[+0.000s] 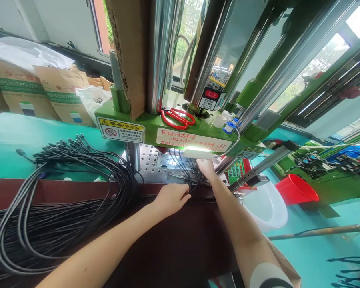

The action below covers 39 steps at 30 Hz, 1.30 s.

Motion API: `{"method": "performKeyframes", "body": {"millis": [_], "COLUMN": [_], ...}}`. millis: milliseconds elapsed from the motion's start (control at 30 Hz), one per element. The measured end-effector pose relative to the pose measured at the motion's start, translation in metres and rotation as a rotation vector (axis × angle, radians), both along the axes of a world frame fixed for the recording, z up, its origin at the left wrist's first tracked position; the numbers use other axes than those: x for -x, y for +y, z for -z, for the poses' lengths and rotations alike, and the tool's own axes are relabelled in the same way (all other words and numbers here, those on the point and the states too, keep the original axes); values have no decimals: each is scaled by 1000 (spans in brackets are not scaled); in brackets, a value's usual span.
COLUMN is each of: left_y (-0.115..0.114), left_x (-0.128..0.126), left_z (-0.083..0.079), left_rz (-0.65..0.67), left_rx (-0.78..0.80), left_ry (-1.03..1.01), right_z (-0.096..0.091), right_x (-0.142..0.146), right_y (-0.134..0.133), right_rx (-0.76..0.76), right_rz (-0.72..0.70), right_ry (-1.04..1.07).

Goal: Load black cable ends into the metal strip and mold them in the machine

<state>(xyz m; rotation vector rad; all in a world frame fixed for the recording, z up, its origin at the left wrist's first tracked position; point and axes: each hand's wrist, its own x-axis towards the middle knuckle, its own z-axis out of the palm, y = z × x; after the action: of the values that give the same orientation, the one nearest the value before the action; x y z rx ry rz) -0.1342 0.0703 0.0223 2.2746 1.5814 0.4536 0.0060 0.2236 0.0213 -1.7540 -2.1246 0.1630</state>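
Thin black cables (184, 170) run from the metal mould (168, 162) under the green press (150, 132) toward me. My left hand (174, 196) is closed around these cables at the front edge of the press bed. My right hand (206, 167) reaches in under the press head at the right side of the mould, close to the cables. Its fingertips are partly hidden by the lit lamp and by glare, so what they touch does not show.
A large bundle of black cables (120, 176) lies at the left. Red-handled scissors (178, 119) rest on the press ledge. Paper sacks (64, 94) stand at the back left. A white tub (268, 206) and a red bucket (298, 190) are on the right. Steel columns flank my hands.
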Motion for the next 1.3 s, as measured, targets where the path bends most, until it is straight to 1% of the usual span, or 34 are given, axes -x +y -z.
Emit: {"method": "performKeyframes", "body": {"millis": [233, 400, 533, 700, 833, 933, 1000, 1067, 1167, 1233, 1300], "left_y": [-1, -4, -6, -3, 3, 13, 24, 40, 66, 81, 91], "left_x": [-1, -2, -3, -4, -1, 4, 8, 13, 20, 24, 25], "left_z": [-4, -6, -5, -1, 3, 6, 9, 12, 16, 18, 18], "left_rz": [0, 25, 22, 25, -28, -129, -265, -439, -648, -717, -744], "left_rx": [24, 37, 49, 19, 0, -10, -44, -84, -82, -48, -29], "left_ry": [22, 61, 50, -24, -135, -265, -345, -384, -356, -300, -248], "right_z": [1, 4, 3, 3, 6, 4, -1, -6, -12, -13, -13], "right_x": [2, 6, 8, 11, 12, 11, 11, 10, 12, 14, 17], "right_y": [0, -1, -1, 1, 3, 3, 2, -1, -8, -14, -17], "right_rx": [-39, -27, -31, -49, -55, -51, -47, -47, -52, -53, -54], "right_rz": [-14, -84, -121, -150, -149, -160, -180, -196, -217, -235, -247], "right_ry": [-4, -44, -103, -198, -269, -310, -331, -348, -380, -407, -431]}}
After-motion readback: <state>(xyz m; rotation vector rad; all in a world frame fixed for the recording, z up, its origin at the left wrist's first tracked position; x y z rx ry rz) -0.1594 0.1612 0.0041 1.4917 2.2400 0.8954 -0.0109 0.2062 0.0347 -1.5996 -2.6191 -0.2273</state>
